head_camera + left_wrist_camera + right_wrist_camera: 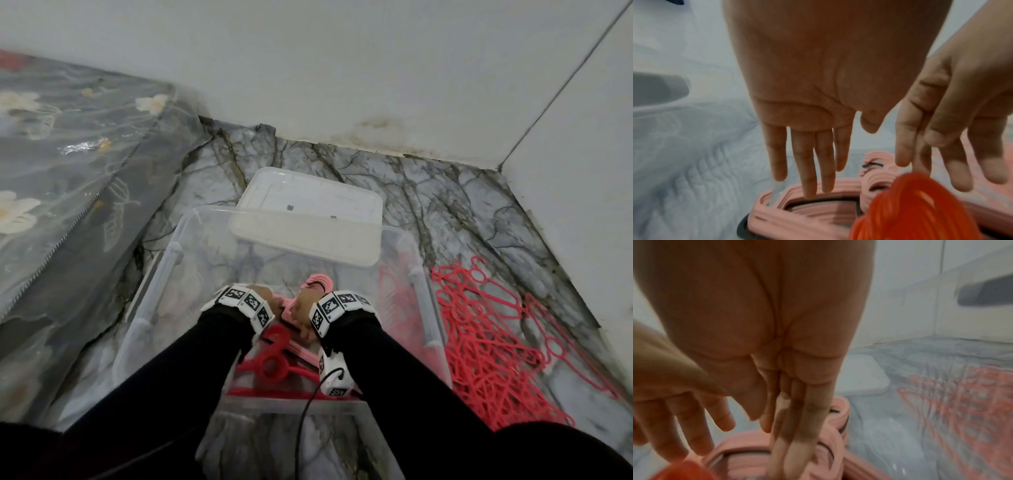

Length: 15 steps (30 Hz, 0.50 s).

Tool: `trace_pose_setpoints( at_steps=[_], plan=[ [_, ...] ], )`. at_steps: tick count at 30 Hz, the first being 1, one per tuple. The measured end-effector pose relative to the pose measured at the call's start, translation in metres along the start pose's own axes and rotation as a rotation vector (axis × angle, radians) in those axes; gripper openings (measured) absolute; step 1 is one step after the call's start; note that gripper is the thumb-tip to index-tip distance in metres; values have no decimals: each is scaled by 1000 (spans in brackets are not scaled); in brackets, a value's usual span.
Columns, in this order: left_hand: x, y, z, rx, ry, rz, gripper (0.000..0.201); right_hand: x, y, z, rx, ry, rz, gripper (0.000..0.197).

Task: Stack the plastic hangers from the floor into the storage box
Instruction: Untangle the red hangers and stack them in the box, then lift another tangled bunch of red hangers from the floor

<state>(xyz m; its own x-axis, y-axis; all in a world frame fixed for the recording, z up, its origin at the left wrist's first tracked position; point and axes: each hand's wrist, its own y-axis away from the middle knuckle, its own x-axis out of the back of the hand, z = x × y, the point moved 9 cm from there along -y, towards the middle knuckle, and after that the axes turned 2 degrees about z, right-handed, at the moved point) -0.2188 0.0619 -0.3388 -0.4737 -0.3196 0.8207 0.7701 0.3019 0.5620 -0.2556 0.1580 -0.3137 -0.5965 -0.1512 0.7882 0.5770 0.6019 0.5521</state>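
A: Far left, what lies beside the floor [472,205]?
B: A mattress [68,164] with a flower print, its edge along the marbled floor, just beside the storage box [150,294].

A: And the box?
B: Clear plastic, standing on the floor near the wall [342,68]. Its lid [308,222] rests tilted over the box's far rim.

A: What is inside?
B: A stack of pink hangers [313,284] on the box's bottom, and a bundle of red hangers [274,363] partly over it at the near wall.

A: The left hand [263,296]?
B: Released: in the left wrist view its fingers [807,162] are straight, pointing down, the tips at the pink stack's inner edge. They grip nothing.

A: The right hand [303,310]?
B: Beside the left, over the same stack. In the right wrist view its fingers [803,418] are straight and pressed together, reaching down to the pink hangers near the hooks; released as well.

A: Farthest right?
B: A loose pile of red hangers [496,335] on the floor, just outside the box's right wall.
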Motion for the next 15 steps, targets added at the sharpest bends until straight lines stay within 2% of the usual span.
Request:
trace_pose_setpoints(
  at_steps=[3,7,10,15],
  plan=[
    [45,18,9,19,120,107,53,47,23,3,-8,-157,96,28],
    [107,50,59,-63,256,263,56,115,70,25,0,-359,283,23],
    [140,73,117,-147,330,364,55,155,110,63,-30,-468,393,21],
    [146,96,231,-343,431,372,50,193,180,162,-177,-448,523,29]
  ],
)
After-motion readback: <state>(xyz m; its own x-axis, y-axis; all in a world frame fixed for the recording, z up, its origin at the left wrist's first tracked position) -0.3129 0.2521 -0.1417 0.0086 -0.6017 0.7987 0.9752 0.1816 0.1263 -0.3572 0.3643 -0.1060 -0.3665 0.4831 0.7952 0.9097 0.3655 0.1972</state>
